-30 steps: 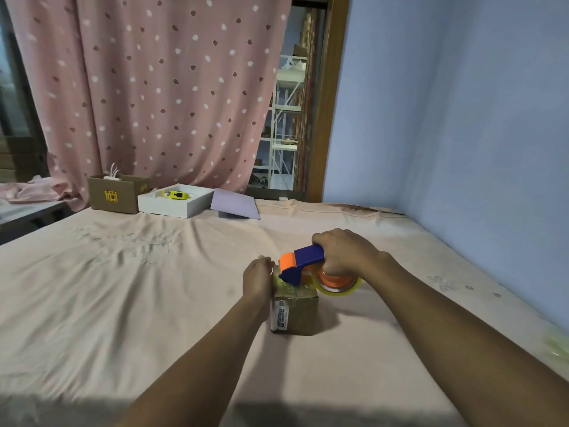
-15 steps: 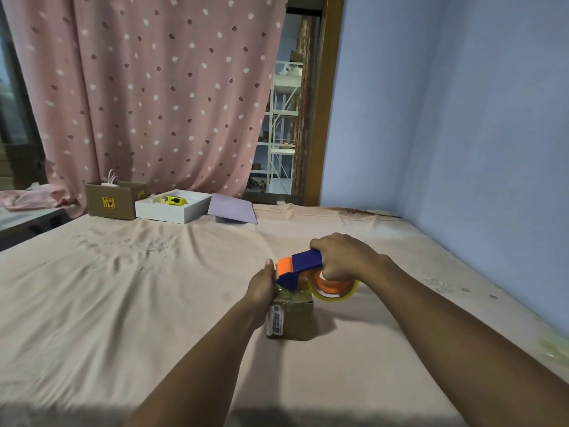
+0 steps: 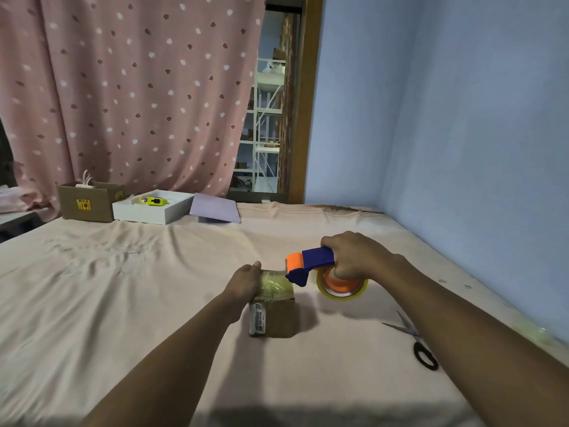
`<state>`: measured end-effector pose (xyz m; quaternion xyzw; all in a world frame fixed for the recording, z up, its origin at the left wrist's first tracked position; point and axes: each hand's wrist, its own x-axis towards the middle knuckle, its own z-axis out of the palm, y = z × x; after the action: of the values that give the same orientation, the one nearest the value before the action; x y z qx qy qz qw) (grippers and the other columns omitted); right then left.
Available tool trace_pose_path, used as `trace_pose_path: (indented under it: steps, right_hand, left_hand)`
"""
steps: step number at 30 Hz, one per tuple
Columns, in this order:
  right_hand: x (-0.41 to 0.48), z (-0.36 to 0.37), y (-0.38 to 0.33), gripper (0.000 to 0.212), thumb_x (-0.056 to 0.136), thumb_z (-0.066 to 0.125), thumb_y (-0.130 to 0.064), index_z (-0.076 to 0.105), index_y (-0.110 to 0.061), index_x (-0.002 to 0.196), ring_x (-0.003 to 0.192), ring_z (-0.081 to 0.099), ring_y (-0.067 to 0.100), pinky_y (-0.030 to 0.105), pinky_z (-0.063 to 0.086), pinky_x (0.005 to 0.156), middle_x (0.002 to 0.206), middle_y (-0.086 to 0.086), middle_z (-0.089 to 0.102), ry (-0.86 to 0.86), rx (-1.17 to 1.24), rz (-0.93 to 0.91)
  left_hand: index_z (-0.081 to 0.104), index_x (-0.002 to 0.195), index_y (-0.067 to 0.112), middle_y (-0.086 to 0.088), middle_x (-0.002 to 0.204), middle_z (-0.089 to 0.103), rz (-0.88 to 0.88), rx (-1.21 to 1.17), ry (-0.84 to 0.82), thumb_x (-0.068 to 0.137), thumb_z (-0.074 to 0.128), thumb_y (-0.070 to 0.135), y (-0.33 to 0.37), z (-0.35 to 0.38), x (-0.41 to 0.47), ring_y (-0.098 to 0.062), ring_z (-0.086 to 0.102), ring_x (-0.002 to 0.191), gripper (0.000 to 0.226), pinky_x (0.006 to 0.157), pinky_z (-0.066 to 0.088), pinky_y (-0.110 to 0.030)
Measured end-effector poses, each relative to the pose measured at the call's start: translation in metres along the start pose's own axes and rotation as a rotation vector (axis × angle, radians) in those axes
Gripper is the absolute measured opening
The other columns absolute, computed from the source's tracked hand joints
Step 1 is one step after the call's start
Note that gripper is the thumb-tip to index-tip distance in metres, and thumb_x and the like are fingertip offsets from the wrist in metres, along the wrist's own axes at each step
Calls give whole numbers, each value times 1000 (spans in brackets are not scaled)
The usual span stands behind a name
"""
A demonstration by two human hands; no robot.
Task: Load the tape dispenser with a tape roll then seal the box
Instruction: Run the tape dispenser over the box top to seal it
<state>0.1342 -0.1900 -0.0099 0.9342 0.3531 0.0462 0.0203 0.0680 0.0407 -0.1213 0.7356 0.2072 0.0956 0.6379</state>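
Observation:
A small brown cardboard box [image 3: 277, 317] with a white label sits on the pink bedsheet, and yellowish clear tape covers its top. My left hand [image 3: 244, 282] rests on the box's top left edge and holds it down. My right hand [image 3: 351, 257] grips the blue and orange tape dispenser [image 3: 311, 265], which carries a clear tape roll [image 3: 341, 291] on an orange hub. The dispenser's blue nose is at the box's far right top corner, slightly raised. A strip of tape seems to run from it to the box.
Scissors [image 3: 415, 343] with black handles lie on the sheet to the right of the box, partly under my right forearm. At the far left stand a brown carton [image 3: 89, 204], a white tray [image 3: 151, 211] with a yellow tool, and a purple lid [image 3: 215, 208]. A blue wall runs along the right.
The dispenser has moved right, off the box top to its right corner, leaving tape across the top. The scissors have come into view. My left hand stays on the box.

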Motion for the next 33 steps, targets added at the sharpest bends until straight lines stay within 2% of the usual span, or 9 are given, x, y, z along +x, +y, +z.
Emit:
trace_pose_path:
  steps: [4,7,11,14,16,19,22,26,33]
  right_hand:
    - [-5,8,4,59,76,77,-30,50,-29,129,96,55,17,28,50,74,115,-3,63,-4,37,2]
    - [-12,9,15,42,75,71,-25,51,-32,111,88,56,18,28,46,67,105,-2,64,23,32,15]
    - [-22,11,25,39,74,69,-22,47,-34,104,82,52,18,25,37,59,94,-6,56,26,5,35]
    - [-18,19,22,49,73,73,-28,52,-32,116,87,54,16,28,45,67,104,-5,63,22,-5,20]
    - [-14,22,19,57,74,75,-32,51,-31,125,90,52,14,29,46,70,112,-4,64,15,-29,4]
    - [-10,25,17,61,77,76,-34,49,-29,131,91,49,14,29,44,71,119,-2,64,10,-64,-15]
    - [-9,25,16,68,78,77,-34,45,-29,137,99,51,16,30,47,76,123,0,62,-28,-83,-32]
    - [-10,23,19,69,77,78,-34,43,-28,137,105,56,19,32,50,78,123,0,61,-56,-90,-30]
    - [-14,40,21,52,76,73,-21,46,-25,121,93,57,20,31,49,72,112,2,62,-73,-20,7]
  left_hand:
    - [62,107,7,-21,114,68,3,5,-5,104,38,43,0,0,1,-33,67,101,44,92,52,-42]
    - [63,111,4,-16,108,67,5,6,12,104,39,41,0,0,0,-27,64,92,44,79,50,-35]
    - [64,103,4,-12,98,64,33,60,26,103,40,40,0,0,3,-25,59,85,43,82,47,-37]
    - [64,96,9,-8,97,64,184,333,96,102,44,34,7,-3,-3,-28,61,94,32,81,44,-37]
    - [64,106,15,-5,110,64,427,589,128,98,54,18,17,-6,-11,-27,64,107,13,78,41,-31]
    - [55,139,16,-4,141,57,730,1102,-57,87,73,13,37,-2,-26,-24,63,121,55,91,52,-31]
    - [51,144,19,-5,143,60,742,1359,-191,88,74,24,50,5,-30,-30,62,123,61,99,54,-41]
    - [65,128,16,-6,125,69,773,1234,-156,100,52,25,47,5,-27,-28,66,109,32,91,56,-39]
    - [67,117,17,-1,113,63,609,1090,18,100,45,37,47,29,-21,-21,61,100,34,84,55,-39]
